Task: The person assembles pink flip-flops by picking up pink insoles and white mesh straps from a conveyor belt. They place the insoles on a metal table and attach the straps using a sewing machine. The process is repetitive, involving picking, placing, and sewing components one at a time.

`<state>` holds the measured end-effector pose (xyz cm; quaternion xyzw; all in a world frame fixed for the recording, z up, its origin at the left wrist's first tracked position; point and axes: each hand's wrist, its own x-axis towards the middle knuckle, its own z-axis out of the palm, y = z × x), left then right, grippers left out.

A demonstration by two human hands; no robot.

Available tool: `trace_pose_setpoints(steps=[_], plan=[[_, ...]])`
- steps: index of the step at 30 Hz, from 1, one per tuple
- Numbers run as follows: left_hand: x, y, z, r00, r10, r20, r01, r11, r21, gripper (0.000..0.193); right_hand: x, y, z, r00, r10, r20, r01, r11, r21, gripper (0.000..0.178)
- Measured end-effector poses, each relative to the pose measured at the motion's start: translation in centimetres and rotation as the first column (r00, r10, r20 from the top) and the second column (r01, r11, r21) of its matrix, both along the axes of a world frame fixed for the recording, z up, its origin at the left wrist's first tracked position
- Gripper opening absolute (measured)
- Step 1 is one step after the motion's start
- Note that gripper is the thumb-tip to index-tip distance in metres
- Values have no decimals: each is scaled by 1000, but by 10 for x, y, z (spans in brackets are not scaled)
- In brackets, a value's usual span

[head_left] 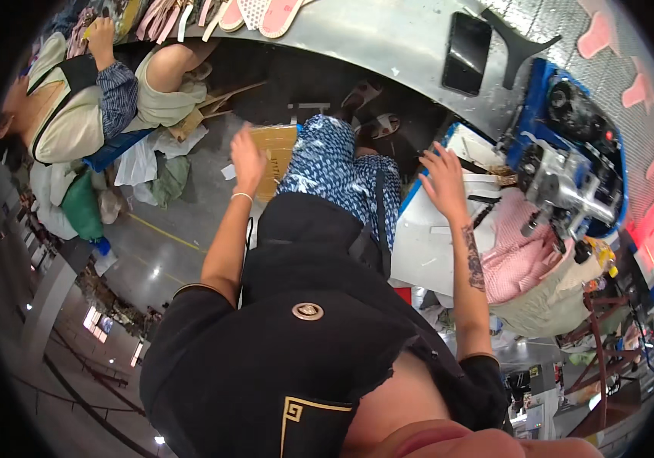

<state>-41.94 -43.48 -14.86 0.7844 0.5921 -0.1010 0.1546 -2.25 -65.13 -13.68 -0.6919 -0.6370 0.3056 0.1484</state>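
My left hand (248,159) hangs in the air to the left of my lap, in front of a brown cardboard piece (285,153). It holds nothing that I can see, and its fingers are stretched out. To the right of my lap, my right hand (443,182) is over the edge of a white work surface (422,244) with its fingers spread. Beside that hand lies a white tray-like piece (473,146). A heap of pink textured pieces (518,244) fills a pale cloth bag (548,301) near my right forearm.
A blue-framed metal machine (571,179) stands at the right. The metal table (388,46) ahead bears a black phone (467,55), a dark bracket (521,47) and pink soles (280,17). Pink cut pieces (596,37) lie on a textured belt. Another person (75,107) sits at the left.
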Motion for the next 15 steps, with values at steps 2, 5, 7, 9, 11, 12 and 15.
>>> trace_pose_setpoints(steps=[2, 5, 7, 9, 11, 12, 15], plan=[[-16, -28, -48, 964, -219, -151, 172, 946, -274, 64, 2, -6, -3, 1000, 12, -1, -12, 1000, -3, 35], [10, -52, -108, 807, -589, 44, 550, 722, -419, 41, 5, -8, -10, 1000, -10, -24, 9, 999, -39, 36], [6, -62, -169, 604, -796, -46, 742, 583, -331, 35, 2, -11, -15, 1000, -10, 17, 11, 999, -34, 37], [2, -63, -208, 404, -910, -95, 813, 404, -419, 33, 2, -12, -20, 999, -18, 31, 19, 1000, -20, 38], [-12, -63, -231, 177, -970, -164, 837, 236, -494, 31, 1, -12, -22, 999, -41, 27, 41, 999, 2, 38], [0, -65, -237, 148, -974, -169, 732, 223, -643, 31, 3, -11, -24, 999, -37, 26, 37, 999, -4, 38], [2, -77, -245, 102, -961, -259, 572, 269, -774, 31, 6, -10, -24, 1000, -18, 17, 18, 999, -27, 37]])
